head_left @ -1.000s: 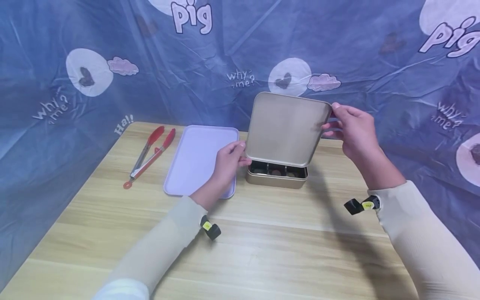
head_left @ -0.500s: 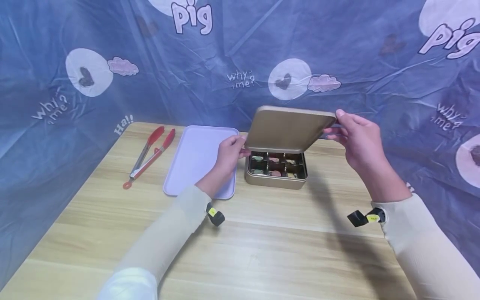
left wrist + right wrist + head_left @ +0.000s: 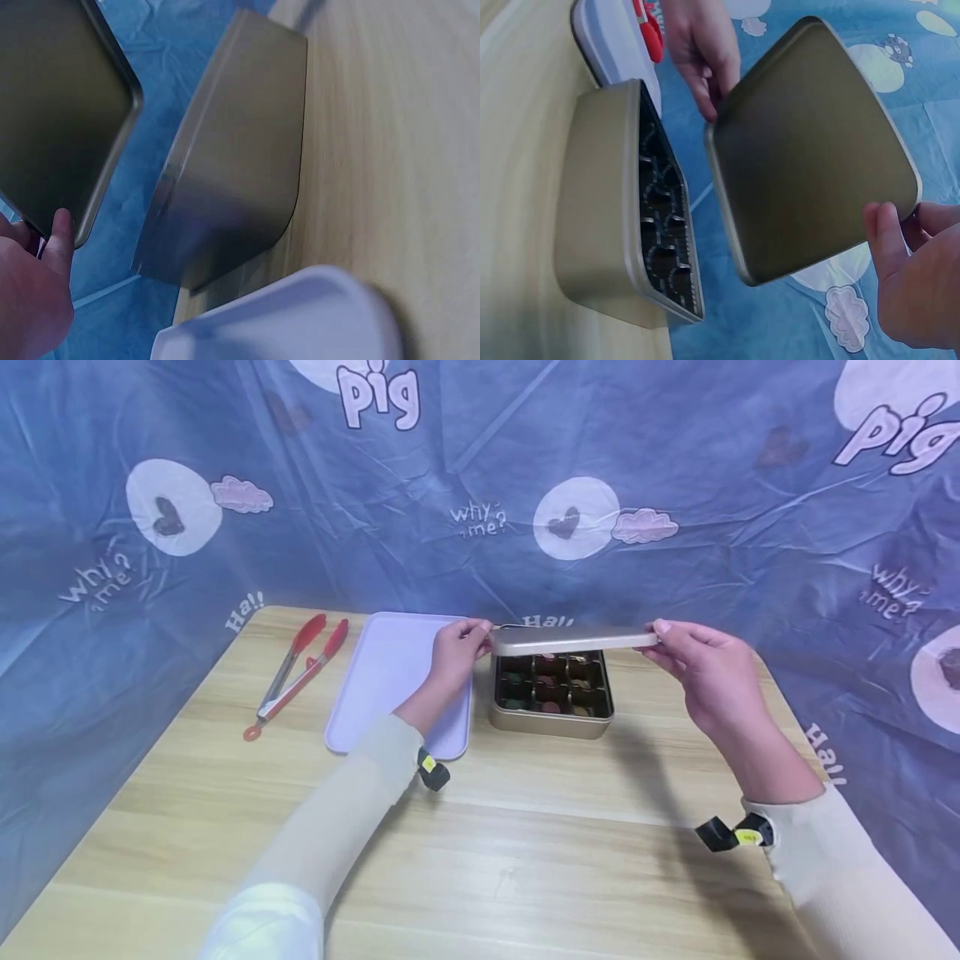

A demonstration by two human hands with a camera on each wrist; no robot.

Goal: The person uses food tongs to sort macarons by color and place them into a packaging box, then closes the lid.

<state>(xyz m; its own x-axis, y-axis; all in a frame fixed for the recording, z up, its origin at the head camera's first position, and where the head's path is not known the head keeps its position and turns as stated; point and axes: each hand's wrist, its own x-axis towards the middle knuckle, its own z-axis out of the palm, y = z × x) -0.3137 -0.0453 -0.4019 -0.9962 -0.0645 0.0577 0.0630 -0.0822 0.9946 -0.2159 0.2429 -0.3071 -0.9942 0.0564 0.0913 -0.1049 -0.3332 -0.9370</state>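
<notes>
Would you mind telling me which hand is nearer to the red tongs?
The left. The left hand grips the tin lid at its left edge, just past the tray from the tongs; the right hand holds the lid's far, right edge.

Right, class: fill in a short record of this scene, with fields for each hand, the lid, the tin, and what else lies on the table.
left hand: grip on the lid's left edge
right hand: grip on the lid's right edge
lid: gold metal, held level above the tin, not seated
tin: open, dark divided tray with small pieces inside
lilac tray: left of the tin
red tongs: left of the lilac tray
table: light wood
</notes>
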